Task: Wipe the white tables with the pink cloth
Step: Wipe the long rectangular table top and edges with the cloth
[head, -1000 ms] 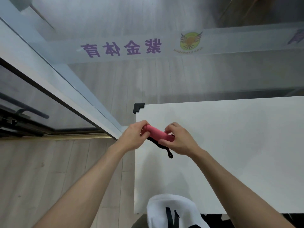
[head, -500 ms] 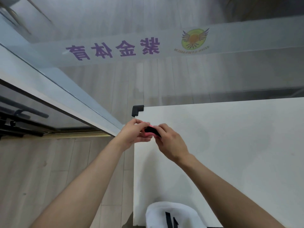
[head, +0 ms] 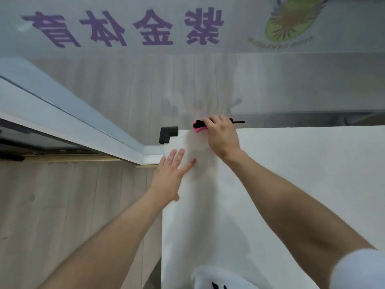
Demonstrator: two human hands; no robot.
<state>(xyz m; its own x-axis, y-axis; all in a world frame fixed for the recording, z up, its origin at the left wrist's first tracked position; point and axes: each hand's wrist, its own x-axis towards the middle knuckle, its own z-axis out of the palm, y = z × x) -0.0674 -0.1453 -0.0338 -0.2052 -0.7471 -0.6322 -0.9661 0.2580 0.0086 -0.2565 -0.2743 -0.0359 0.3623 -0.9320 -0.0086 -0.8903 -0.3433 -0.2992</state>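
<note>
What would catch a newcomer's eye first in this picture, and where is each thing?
The pink cloth, gripped by the right hand at the far edge of the white table, stands out first. The left hand lies flat on the table near its far left corner, close to a black corner guard. Large purple characters run across the top of the view.

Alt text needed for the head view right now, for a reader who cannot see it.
The right hand grips a pink cloth at the far edge of a white table, near its black corner guard. The left hand lies flat, fingers straight, at the table's left edge. Purple lettering shows on glass behind.
</note>
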